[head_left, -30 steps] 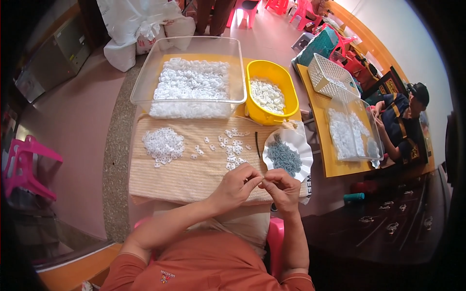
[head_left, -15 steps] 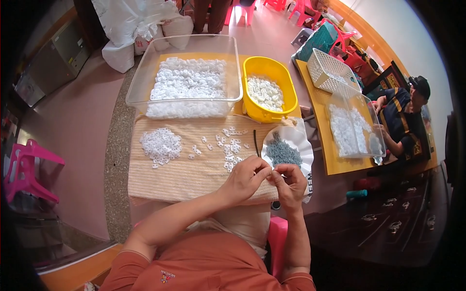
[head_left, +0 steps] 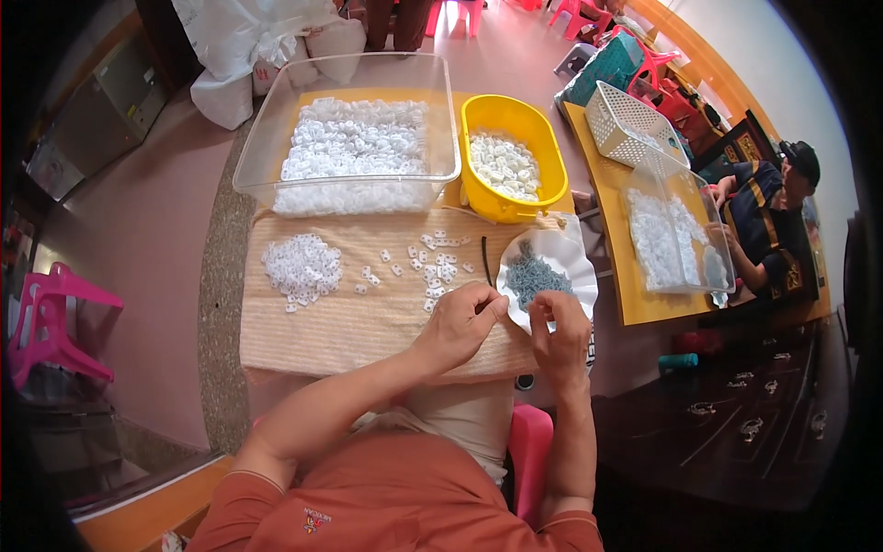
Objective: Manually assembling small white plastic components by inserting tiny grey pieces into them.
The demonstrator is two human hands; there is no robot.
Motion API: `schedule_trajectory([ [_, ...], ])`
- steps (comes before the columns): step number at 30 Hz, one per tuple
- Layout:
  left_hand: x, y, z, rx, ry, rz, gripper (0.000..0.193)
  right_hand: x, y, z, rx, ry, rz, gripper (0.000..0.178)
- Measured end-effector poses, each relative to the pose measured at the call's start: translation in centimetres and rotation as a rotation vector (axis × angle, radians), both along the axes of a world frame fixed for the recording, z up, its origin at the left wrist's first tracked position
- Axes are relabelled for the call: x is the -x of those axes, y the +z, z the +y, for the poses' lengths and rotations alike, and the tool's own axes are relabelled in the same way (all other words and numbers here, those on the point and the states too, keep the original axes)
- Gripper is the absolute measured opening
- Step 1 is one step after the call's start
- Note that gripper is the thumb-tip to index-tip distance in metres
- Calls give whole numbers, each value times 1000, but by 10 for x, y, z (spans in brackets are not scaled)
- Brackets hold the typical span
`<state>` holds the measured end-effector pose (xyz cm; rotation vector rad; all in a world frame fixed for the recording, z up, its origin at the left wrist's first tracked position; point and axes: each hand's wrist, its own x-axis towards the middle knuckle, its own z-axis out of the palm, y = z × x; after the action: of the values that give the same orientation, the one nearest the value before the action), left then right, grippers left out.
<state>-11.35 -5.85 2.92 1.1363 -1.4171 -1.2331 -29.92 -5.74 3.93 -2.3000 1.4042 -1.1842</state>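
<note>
My left hand (head_left: 460,322) is closed in a pinch above the cloth; whatever sits between thumb and forefinger is too small or hidden to name. To its right, my right hand (head_left: 561,333) hangs over the near edge of a white fluted plate (head_left: 583,267), its fingers curled together at the tips. Small grey-blue pieces (head_left: 535,279) are heaped on that plate. Beyond my left hand lie scattered small white plastic parts (head_left: 440,271) with holes, and a denser pile of white parts (head_left: 301,269) rests at the left of the striped cloth (head_left: 303,340).
A large clear bin (head_left: 253,175) of white parts stands at the back, beside a yellow tub (head_left: 556,175) with more. A thin black strip (head_left: 487,259) lies left of the plate. At right, another person (head_left: 768,221) works at a table with a clear bin (head_left: 681,235) and white basket (head_left: 618,120).
My hands, fingertips together half a second ago, have come apart. The right one has moved right and up to the plate's edge, while the left stays pinched nearly in place.
</note>
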Motion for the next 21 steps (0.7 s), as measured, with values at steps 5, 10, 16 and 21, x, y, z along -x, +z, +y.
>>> schedule_trajectory([
  [5, -7, -6, 6, -114, -82, 126, 29, -4, -6, 2, -68, 71, -113, 23],
  [10, -15, -2, 17, -176, -150, 296, 29, -29, -7, 13, -274, 306, -412, 18],
  [16, -29, -7, 28, -250, -146, 394, 28, -42, -18, 18, -412, 305, -514, 13],
  [21, -44, -9, 36, -260, -138, 422, 27, -55, -25, 19, -390, 354, -485, 8],
])
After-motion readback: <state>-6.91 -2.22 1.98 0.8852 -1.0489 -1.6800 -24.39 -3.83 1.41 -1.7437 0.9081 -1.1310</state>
